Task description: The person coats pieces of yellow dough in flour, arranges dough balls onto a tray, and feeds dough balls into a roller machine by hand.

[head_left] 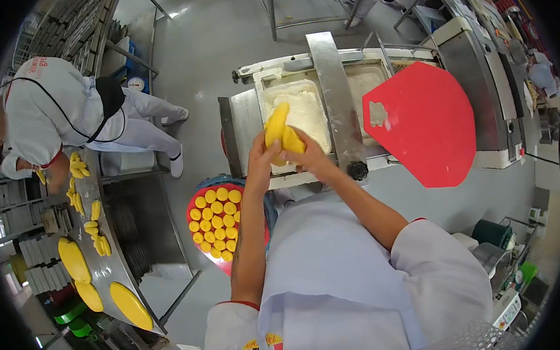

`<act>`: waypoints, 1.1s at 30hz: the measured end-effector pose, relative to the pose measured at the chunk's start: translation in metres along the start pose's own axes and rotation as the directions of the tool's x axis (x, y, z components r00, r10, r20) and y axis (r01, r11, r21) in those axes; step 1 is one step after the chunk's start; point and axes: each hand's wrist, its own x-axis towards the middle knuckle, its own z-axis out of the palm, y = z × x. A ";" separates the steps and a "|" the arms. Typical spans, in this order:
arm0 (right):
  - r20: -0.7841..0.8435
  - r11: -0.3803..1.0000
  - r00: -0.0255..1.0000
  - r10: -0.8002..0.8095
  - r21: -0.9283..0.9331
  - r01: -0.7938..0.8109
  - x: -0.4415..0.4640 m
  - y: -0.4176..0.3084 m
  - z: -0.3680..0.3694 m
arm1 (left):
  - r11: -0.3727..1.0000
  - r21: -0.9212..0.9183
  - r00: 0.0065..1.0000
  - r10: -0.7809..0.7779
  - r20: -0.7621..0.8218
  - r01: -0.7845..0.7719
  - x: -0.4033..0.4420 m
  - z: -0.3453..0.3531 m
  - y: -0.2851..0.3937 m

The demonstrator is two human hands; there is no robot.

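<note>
Both hands are closed around yellow dough, held over a machine's tray of pale, flour-like powder (307, 113). My left hand (261, 162) grips the lower left of the yellow dough (278, 120), whose long end points up and away. My right hand (311, 157) holds its shorter right part, fingers curled against it. Whether this is one folded piece or two, I cannot tell. To the left of my left forearm, a red round tray (190, 197) bears several yellow dough rounds (217, 221).
A metal crossbar (338, 102) spans the machine right of the powder. A large red board (426, 126) lies over its right end. At left, a co-worker (55, 111) leans over a steel table (117, 263) with flat yellow dough sheets (130, 304) and smaller pieces.
</note>
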 end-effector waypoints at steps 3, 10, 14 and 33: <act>-0.050 0.997 0.996 -0.074 0.003 0.074 -0.003 -0.030 -0.041 | 0.973 -0.231 0.999 -0.031 -0.025 0.025 0.019 0.039 0.020; -0.140 0.629 0.767 -0.626 -0.672 0.391 0.018 -0.029 -0.069 | 0.986 0.161 0.914 0.108 -0.390 -0.047 0.044 0.054 0.033; 0.031 0.278 0.983 -0.182 -0.957 0.081 0.034 0.027 -0.071 | 0.205 0.978 0.982 0.186 -0.013 -0.026 0.064 -0.013 -0.080; 0.072 0.290 0.975 -0.211 -0.948 0.133 0.052 0.019 -0.080 | 0.232 0.968 0.859 0.511 -0.034 -0.099 0.038 0.044 -0.037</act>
